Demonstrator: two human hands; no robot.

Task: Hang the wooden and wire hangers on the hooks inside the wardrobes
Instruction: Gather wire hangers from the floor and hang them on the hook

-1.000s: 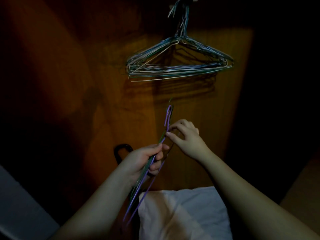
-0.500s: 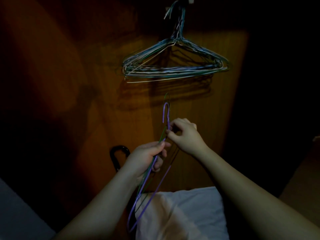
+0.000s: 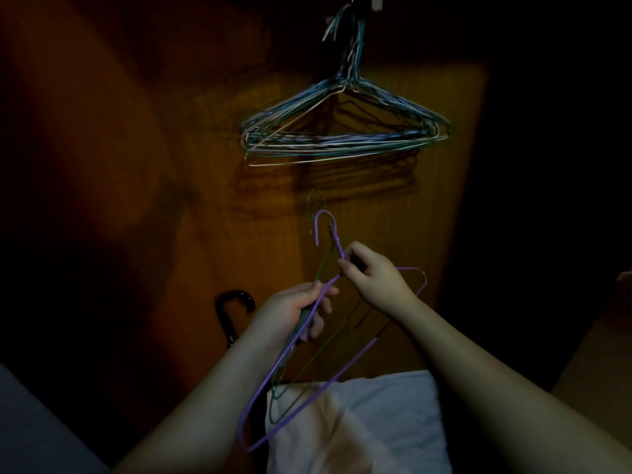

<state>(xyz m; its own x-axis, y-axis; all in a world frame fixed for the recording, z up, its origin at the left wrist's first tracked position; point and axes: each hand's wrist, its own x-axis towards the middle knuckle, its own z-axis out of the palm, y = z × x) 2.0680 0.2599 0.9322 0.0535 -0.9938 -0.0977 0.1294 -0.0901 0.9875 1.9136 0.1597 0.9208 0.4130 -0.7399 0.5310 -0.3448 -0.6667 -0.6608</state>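
A purple wire hanger point(image 3: 309, 398) hangs in front of me, its hook pointing up. My right hand point(image 3: 374, 277) pinches its neck just below the hook. My left hand point(image 3: 294, 313) grips the left shoulders of the purple hanger and a green wire hanger point(image 3: 309, 366) behind it. The green hanger's hook point(image 3: 316, 201) shows faintly above the purple one. Higher up, a bunch of several wire hangers point(image 3: 342, 135) hangs from a hook point(image 3: 355, 8) at the top of the wooden wardrobe panel point(image 3: 219, 165).
A black curved handle point(image 3: 232, 313) leans against the panel at lower left. White cloth point(image 3: 369, 422) lies below my arms. Deep shadow fills the right side and the left of the wardrobe.
The purple hanger has turned from edge-on to spread open, its right shoulder now showing past my right hand. Both hands rose slightly toward the hung bunch.
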